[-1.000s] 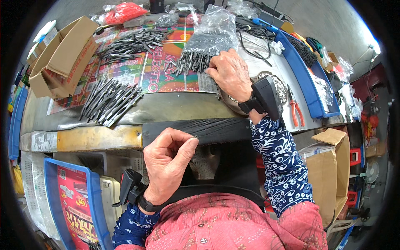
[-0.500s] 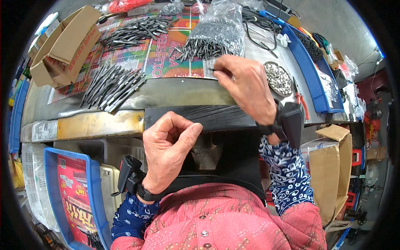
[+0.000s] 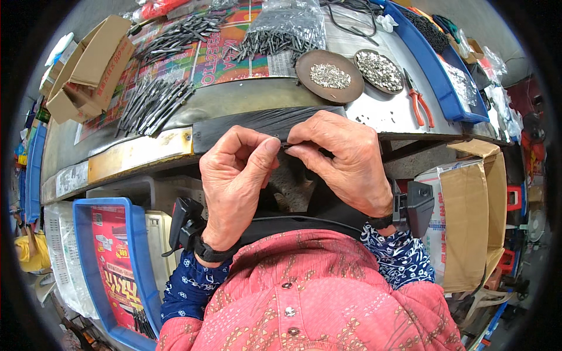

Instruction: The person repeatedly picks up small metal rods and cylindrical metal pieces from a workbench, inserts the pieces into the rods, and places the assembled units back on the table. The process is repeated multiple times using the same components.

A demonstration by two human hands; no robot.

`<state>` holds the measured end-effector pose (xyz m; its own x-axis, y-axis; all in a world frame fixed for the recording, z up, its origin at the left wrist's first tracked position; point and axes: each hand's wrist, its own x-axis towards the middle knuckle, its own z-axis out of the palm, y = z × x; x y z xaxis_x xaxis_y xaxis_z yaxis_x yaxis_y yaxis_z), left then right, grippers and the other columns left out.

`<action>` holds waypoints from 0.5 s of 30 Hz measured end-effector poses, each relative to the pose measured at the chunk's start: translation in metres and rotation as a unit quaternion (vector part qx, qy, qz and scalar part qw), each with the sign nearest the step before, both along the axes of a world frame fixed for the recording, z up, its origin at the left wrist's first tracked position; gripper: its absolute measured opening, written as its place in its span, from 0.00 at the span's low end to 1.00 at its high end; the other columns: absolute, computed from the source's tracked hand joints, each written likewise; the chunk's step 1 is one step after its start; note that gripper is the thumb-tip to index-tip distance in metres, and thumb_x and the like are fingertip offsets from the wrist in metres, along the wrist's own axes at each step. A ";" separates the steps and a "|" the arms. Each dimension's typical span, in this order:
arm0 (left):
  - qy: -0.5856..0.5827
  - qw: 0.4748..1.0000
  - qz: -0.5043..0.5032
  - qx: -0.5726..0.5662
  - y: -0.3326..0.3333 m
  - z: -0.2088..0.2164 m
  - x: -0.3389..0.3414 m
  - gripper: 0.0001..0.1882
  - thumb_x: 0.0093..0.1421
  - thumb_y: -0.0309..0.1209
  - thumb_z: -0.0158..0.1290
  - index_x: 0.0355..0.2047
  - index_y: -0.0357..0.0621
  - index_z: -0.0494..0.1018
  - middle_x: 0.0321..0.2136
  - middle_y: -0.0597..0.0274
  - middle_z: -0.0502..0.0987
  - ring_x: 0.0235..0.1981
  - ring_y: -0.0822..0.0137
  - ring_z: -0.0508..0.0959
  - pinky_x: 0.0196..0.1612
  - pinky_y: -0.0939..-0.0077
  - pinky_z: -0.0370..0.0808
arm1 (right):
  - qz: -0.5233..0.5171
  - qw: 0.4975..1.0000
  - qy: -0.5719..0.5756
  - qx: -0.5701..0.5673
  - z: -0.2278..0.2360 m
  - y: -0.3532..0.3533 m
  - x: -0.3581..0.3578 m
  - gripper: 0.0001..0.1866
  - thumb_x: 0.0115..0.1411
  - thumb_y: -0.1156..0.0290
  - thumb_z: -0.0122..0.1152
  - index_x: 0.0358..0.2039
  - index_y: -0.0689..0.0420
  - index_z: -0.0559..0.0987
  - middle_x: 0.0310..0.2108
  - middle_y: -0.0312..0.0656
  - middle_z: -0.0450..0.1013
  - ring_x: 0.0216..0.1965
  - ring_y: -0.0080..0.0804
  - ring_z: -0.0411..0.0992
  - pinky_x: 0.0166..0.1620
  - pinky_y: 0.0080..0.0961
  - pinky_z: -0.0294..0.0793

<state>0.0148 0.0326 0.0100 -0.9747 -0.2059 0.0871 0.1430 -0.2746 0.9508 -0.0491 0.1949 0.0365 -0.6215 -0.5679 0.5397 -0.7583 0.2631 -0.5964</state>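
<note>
In front of my body, at the table's front edge, my two hands meet fingertip to fingertip. My left hand (image 3: 237, 167) is closed in a pinch; whatever its fingers hold is too small or hidden to name. My right hand (image 3: 345, 161) pinches a small dark piece (image 3: 285, 145) against the left fingertips. Beyond the right hand lie a brown round dish (image 3: 305, 74) of small silvery metal bits and a second dish (image 3: 380, 70) of small pale and dark parts. Red-handled pliers (image 3: 419, 105) rest beside them.
A fanned pile of dark slim rods (image 3: 153, 105) lies left, another rod pile (image 3: 184, 36) behind. A clear bag (image 3: 284, 26) spills similar rods. An open cardboard box (image 3: 93, 64) stands far left, a blue tray (image 3: 448, 82) right. Below sit a blue bin (image 3: 140, 257) and a carton (image 3: 471, 228).
My right hand has come back from beside the bag of rods to my left hand, bringing a small dark piece. The brown dish it covered now shows. The view has shifted slightly.
</note>
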 end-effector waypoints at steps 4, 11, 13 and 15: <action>-0.002 1.000 -0.002 0.002 0.004 0.002 0.002 0.06 0.61 0.29 0.57 0.30 0.39 0.74 0.19 0.71 0.74 0.18 0.85 0.67 0.20 0.90 0.61 | 0.007 0.985 -0.157 -0.069 -0.002 0.004 0.007 0.06 0.52 0.82 0.64 0.32 0.62 0.78 0.27 0.36 0.74 0.28 0.21 0.72 0.32 0.18 0.71; -0.009 0.999 -0.025 0.036 0.014 -0.002 0.006 0.07 0.62 0.29 0.57 0.31 0.39 0.74 0.20 0.70 0.74 0.18 0.84 0.68 0.20 0.90 0.62 | 0.050 0.870 -0.394 -0.292 -0.013 0.000 0.013 0.07 0.58 0.80 0.61 0.37 0.64 0.76 0.31 0.35 0.74 0.28 0.18 0.70 0.32 0.15 0.71; -0.001 0.999 -0.035 0.041 0.017 -0.003 0.006 0.06 0.62 0.29 0.56 0.33 0.38 0.74 0.21 0.69 0.75 0.19 0.84 0.68 0.20 0.90 0.62 | 0.071 0.844 -0.414 -0.334 -0.015 -0.001 0.012 0.06 0.58 0.79 0.60 0.37 0.65 0.76 0.32 0.36 0.74 0.28 0.18 0.70 0.31 0.15 0.70; -0.001 0.998 -0.037 0.054 0.018 -0.004 0.007 0.06 0.62 0.29 0.56 0.34 0.38 0.73 0.22 0.69 0.75 0.19 0.83 0.68 0.20 0.90 0.63 | 0.053 0.858 -0.394 -0.325 -0.016 -0.001 0.011 0.06 0.60 0.77 0.60 0.36 0.65 0.76 0.31 0.36 0.74 0.26 0.18 0.69 0.30 0.14 0.69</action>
<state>0.0214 0.0510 0.0065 -0.9876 -0.1424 0.0661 0.1169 -0.3856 0.9152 -0.0379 0.1940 0.0203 -0.9024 -0.3820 0.1992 -0.0505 -0.3653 -0.9295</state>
